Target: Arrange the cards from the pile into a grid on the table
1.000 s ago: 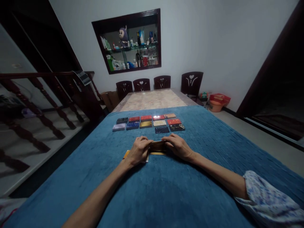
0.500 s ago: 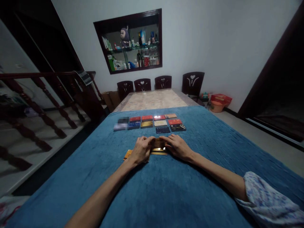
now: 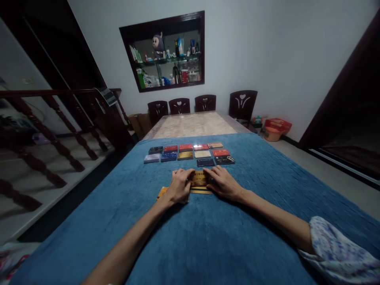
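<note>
Between my two hands is a stack of gold cards (image 3: 199, 179), tilted up from the blue cloth. My left hand (image 3: 179, 185) closes on its left edge, thumb and fingers bent. At its right edge my right hand (image 3: 223, 183) grips it the same way. Another gold card (image 3: 202, 190) shows low under the stack. Partly hidden by my left wrist, a yellow-orange card (image 3: 162, 192) lies on the cloth. Beyond my hands sit rows of card stacks, among them a dark blue stack (image 3: 205, 162), a black stack (image 3: 225, 159) and a gold stack (image 3: 185, 155).
A blue cloth (image 3: 118, 213) covers the near part of the long table; its far marble-like top (image 3: 196, 124) is bare. Dark chairs (image 3: 179, 106) stand at the far end. A wooden railing (image 3: 53, 118) runs along the left, and an orange bucket (image 3: 272, 133) is at the right wall.
The gold stack has tilted, so its printed face shows more and the bright glare on it is gone. Both hands keep their hold. The whole view has shifted slightly.
</note>
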Available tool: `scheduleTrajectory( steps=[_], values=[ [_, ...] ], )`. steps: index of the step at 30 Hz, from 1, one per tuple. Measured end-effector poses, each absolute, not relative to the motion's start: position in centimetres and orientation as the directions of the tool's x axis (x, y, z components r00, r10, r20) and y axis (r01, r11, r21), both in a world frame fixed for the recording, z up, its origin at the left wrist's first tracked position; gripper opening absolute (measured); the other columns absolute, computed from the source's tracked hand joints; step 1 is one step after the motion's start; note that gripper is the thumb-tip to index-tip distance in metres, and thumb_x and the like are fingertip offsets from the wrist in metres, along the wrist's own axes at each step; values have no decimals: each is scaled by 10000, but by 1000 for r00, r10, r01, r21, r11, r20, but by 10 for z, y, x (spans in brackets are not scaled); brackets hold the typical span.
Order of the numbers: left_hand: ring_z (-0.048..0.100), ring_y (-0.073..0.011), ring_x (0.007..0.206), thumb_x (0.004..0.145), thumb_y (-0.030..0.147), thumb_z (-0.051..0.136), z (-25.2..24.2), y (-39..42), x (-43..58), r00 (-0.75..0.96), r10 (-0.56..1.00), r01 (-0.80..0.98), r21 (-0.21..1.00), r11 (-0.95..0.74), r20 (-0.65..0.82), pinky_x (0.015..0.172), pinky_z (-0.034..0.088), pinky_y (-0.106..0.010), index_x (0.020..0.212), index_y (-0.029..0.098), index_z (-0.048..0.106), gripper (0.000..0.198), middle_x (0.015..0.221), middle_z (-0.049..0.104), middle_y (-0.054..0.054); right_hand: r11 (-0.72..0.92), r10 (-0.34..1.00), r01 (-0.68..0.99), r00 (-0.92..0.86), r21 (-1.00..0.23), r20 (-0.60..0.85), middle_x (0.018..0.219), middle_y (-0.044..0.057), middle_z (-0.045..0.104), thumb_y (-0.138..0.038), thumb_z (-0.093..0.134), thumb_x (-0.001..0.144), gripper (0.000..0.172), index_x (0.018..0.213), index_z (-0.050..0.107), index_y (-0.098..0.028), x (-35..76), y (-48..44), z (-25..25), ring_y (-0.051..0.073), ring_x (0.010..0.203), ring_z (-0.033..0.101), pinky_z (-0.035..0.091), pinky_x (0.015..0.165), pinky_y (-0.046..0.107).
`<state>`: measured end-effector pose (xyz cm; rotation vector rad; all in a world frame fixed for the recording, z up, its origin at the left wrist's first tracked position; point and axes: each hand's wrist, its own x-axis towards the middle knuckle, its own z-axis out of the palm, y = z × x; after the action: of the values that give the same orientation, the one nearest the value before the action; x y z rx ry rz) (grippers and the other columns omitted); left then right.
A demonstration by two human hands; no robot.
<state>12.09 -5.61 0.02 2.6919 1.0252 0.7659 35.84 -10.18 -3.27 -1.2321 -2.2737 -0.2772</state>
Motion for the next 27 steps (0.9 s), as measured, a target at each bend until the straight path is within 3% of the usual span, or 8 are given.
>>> scheduleTrajectory(
  steps=[7,19,27],
  values=[
    [546,-294,1121,787,134,599,11,-56,118,665,657,593,282,-754,355,977,378,-507,1317,180,548,535,1199,660,-126,502,737,865,-429,1,523,1078,172,629,-347,595,903,563,1396,485,-98,353,-98,-20,290,990,505,428,818,414],
    [515,-300,1093,823,150,568,24,-34,112,710,625,635,89,-767,325,936,378,-486,1283,175,524,463,1134,637,-130,489,800,872,-459,24,385,1106,144,634,-341,642,868,518,1338,526,-157,345,-74,5,273,1017,515,407,823,376],
    [442,-326,1224,777,130,608,30,-16,109,702,645,663,51,-746,301,986,334,-552,1261,190,530,494,1281,556,-151,455,822,888,-448,68,352,1161,148,587,-383,684,853,461,1256,572,-190,337,-53,15,289,1050,483,413,792,375]
  ],
)
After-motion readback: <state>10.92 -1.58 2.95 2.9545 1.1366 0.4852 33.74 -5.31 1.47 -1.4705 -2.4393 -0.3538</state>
